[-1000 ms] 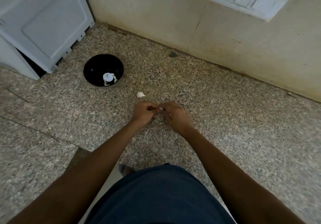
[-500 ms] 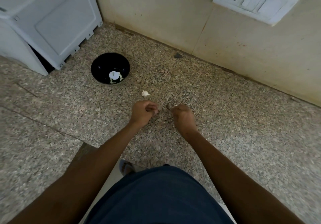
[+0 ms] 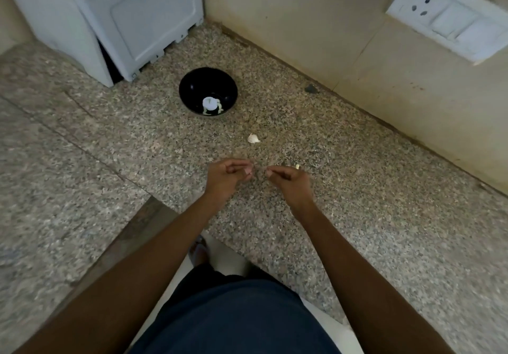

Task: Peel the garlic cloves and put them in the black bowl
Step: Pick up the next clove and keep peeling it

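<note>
Hands: now apart with a small gap between the fingertips, where a second ago they met over one clove; both curled, just above the granite surface (image 3: 357,243).
Left hand (image 3: 228,178): fingers curled in toward the palm, thumb against the forefinger; a pale speck at the fingertips, too small to call skin or clove; cannot tell what it pinches, if anything.
Right hand (image 3: 291,182): thumb and forefinger pinched toward the left, a small yellowish peeled garlic clove (image 3: 297,166) showing at the far side of the fingers, apparently held there.
Change: pulled apart since the earlier views, which reads as the skin coming off; peeling of this clove judged done or nearly so.
Meaning for the task: next step likely the carry to the bowl, up and to the left, a short reach across bare surface.
Unpeeled garlic clove (image 3: 253,138): white, lying alone beyond the hands, between them and the bowl; untouched, one more to peel.
Black bowl (image 3: 208,91): farther off and left of the hands, upright, holding pale garlic pieces at the bottom near the front wall.
Beyond: white appliance (image 3: 110,18) in the corner, white switch plate (image 3: 450,21) on the wall.
</note>
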